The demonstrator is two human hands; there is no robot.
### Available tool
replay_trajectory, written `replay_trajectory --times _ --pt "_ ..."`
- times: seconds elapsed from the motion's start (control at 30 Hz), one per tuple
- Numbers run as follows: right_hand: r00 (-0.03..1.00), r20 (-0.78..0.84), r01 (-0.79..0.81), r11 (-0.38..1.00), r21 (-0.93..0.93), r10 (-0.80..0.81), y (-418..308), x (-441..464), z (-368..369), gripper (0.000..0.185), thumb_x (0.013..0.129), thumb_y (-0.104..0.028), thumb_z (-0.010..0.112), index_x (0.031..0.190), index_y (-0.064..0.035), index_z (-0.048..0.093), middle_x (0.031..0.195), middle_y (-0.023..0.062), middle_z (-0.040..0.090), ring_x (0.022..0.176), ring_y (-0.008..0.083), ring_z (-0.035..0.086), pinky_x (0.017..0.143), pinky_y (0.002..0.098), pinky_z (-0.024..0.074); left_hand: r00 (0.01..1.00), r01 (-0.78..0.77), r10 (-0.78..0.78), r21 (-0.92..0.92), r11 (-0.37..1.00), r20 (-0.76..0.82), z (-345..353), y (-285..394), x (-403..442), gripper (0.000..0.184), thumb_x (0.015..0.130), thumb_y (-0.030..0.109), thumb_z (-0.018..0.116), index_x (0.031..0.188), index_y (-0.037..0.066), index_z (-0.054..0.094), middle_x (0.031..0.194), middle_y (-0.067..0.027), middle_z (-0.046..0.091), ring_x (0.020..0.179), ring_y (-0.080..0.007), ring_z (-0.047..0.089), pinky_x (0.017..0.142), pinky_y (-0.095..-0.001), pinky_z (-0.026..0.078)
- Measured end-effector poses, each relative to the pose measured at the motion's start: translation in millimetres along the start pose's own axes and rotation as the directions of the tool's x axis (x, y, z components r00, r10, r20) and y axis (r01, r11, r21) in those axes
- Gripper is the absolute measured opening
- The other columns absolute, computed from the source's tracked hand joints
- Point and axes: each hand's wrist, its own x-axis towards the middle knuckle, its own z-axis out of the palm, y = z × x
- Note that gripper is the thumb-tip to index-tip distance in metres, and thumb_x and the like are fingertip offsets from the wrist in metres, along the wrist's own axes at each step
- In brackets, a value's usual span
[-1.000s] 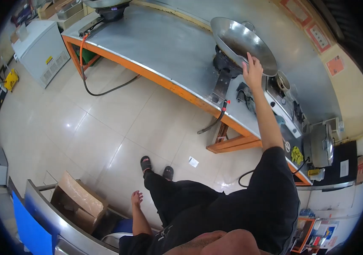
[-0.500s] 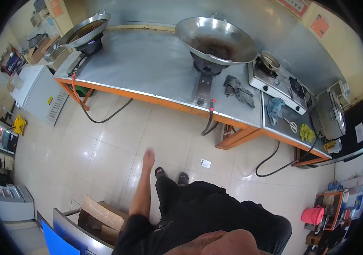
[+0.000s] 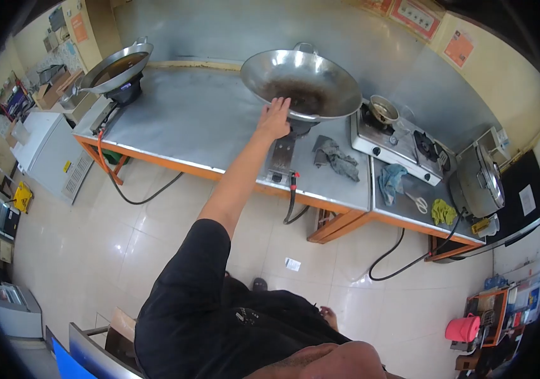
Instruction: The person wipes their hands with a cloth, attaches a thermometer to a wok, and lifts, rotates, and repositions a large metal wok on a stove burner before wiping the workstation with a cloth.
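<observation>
My left hand (image 3: 274,119) reaches forward over the metal table, fingers stretched out and apart, at the near rim of a large steel wok (image 3: 336,76). It looks close to the rim; whether it touches cannot be made out. The wok has a dark, browned bottom and sits on a black burner (image 3: 301,128). My right hand (image 3: 329,317) hangs low beside my body, small and mostly hidden by my black shirt. Its fingers do not show well enough to read.
A second wok (image 3: 118,71) holding dark liquid stands at the table's left end. Grey cloths (image 3: 339,159) lie right of the burner. Beyond are a gas stove (image 3: 399,142) with a small pan (image 3: 384,108), scissors (image 3: 417,202) and a large pot (image 3: 477,183). Black hoses (image 3: 292,202) hang below the edge.
My left arm has swung up and forward from over the floor to the wok's near rim. The view has shifted slightly, and my right hand has come into sight.
</observation>
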Motion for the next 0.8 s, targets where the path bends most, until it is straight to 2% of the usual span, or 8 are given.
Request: replay_trajectory --times 0.17,0.3,0.4,0.47,0.53,0.57,0.7,0.8 --pt "0.985 0.172 0.101 0.885 -0.455 -0.024 68.1 5.4 -16.2 0.027 0.091 -0.028 0.055 0.107 -0.006 0.06 0.083 0.0085 0.063 0.074 0.0215 0.061 0.062 0.0337 0.0502 0.977 0.114 -0.143 0.179 0.977 0.16 -3.6 -46.7 6.6 0.07 0.079 0.014 0.053 0.143 0.01 0.024 0.15 -0.0084 0.024 0.14 -0.024 0.02 0.113 -0.0444 0.017" --pt "0.956 0.267 0.145 0.592 -0.793 0.123 79.1 -2.3 -59.0 0.029 0.09 -0.029 0.056 0.106 -0.0056 0.06 0.084 0.0093 0.063 0.073 0.0218 0.061 0.062 0.0344 0.0504 0.977 0.09 -0.131 0.231 0.969 0.168 -11.1 -51.5 5.3 0.071 0.078 0.013 0.055 0.143 0.012 0.026 0.15 -0.0058 0.025 0.14 -0.0223 0.021 0.114 -0.0431 0.016" --pt "0.923 0.373 0.321 0.342 -0.883 0.097 85.8 -0.5 -91.1 0.031 0.089 -0.031 0.056 0.106 -0.0053 0.06 0.084 0.0099 0.064 0.073 0.022 0.06 0.062 0.035 0.0505 0.99 0.083 -0.109 0.26 0.962 0.087 -2.5 -54.7 -5.3 0.071 0.077 0.011 0.055 0.142 0.013 0.028 0.15 -0.0046 0.025 0.139 -0.0227 0.022 0.114 -0.0427 0.016" --pt "0.949 0.305 0.254 0.384 -0.888 0.079 72.5 5.6 -94.5 0.032 0.088 -0.032 0.057 0.106 -0.0051 0.06 0.084 0.0103 0.064 0.073 0.0222 0.06 0.062 0.0353 0.0506 0.997 0.06 -0.069 0.186 0.981 0.044 6.3 -63.2 -9.5 0.071 0.076 0.01 0.056 0.141 0.013 0.028 0.15 -0.0038 0.026 0.139 -0.0229 0.023 0.114 -0.043 0.017" --pt "0.952 -0.06 -0.298 0.863 -0.408 0.301 31.5 14.6 -73.5 0.032 0.089 -0.031 0.056 0.109 -0.0065 0.058 0.087 0.0102 0.064 0.071 0.0214 0.06 0.062 0.0349 0.0505 0.999 0.042 -0.046 0.145 0.988 0.024 7.9 -68.4 -9.0 0.07 0.076 0.009 0.056 0.141 0.014 0.03 0.15 -0.0032 0.026 0.139 -0.0232 0.023 0.113 -0.0436 0.018" --pt "0.864 -0.154 -0.485 0.874 -0.003 0.479 19.1 21.4 -64.9 0.032 0.089 -0.03 0.056 0.111 -0.0071 0.058 0.089 0.0102 0.064 0.071 0.0211 0.059 0.061 0.0347 0.0504 0.999 0.041 -0.045 0.14 0.989 0.027 6.0 -69.0 -8.4 0.07 0.076 0.01 0.056 0.141 0.015 0.031 0.149 -0.003 0.027 0.139 -0.0233 0.023 0.113 -0.044 0.018" --pt "0.881 -0.146 -0.454 0.891 0.012 0.451 -33.8 55.5 -31.1 0.031 0.091 -0.031 0.055 0.114 -0.0092 0.057 0.096 0.0091 0.063 0.072 0.0195 0.06 0.06 0.0312 0.0492 1.0 -0.013 0.013 0.037 0.999 -0.006 15.3 -95.4 10.1 0.063 0.075 0.009 0.055 0.136 0.017 0.04 0.145 -0.0035 0.034 0.135 -0.0248 0.031 0.11 -0.043 0.027" --pt "0.939 -0.147 -0.307 0.951 0.046 0.31 -76.9 88.8 -13.9 0.029 0.093 -0.031 0.053 0.112 -0.0094 0.058 0.095 0.0083 0.063 0.073 0.0179 0.059 0.06 0.0304 0.049 0.996 -0.014 0.005 -0.103 0.995 -0.091 11.4 -104.6 19.4 0.055 0.075 0.008 0.052 0.129 0.015 0.048 0.138 -0.0066 0.044 0.128 -0.0261 0.04 0.105 -0.0403 0.034"
